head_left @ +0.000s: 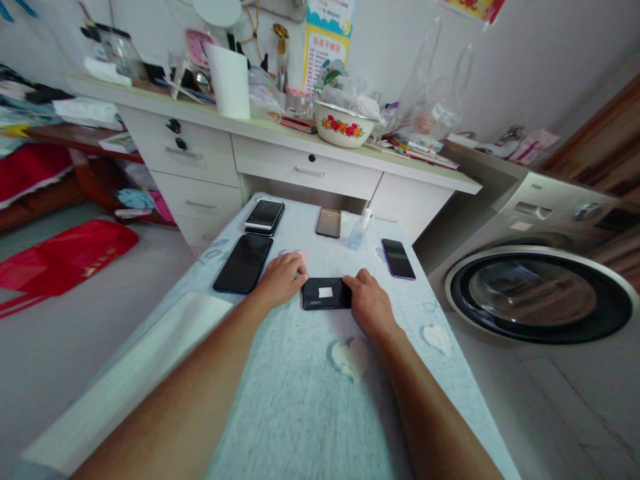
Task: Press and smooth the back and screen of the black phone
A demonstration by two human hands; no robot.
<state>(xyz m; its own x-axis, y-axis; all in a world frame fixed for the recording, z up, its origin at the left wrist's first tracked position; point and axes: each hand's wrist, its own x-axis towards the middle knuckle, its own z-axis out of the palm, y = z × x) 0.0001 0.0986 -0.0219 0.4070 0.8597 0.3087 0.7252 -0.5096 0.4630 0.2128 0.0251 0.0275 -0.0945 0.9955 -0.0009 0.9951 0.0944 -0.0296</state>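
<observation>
A dark phone (pixel 325 294) with a small white label lies sideways on the patterned tablecloth (pixel 300 373). My right hand (pixel 371 301) grips its right end, thumb on top. At its left end, my left hand (pixel 283 279) has curled fingers, with the thumb by the phone's corner; whether those fingers hold anything is hard to see. Something pink shows just behind my left hand. Left of that hand rests a large black phone (pixel 244 263), and behind it a stack of phones (pixel 264 216). A purple-edged phone (pixel 399 259) lies to the right.
Farther back on the cloth are a brownish phone case (pixel 329 222) and a clear spray bottle (pixel 359 230). A white desk (pixel 310 167) stands behind, bearing a flowered bowl (pixel 344 127) and a paper roll (pixel 229 83). To the right is a washing machine (pixel 530 220).
</observation>
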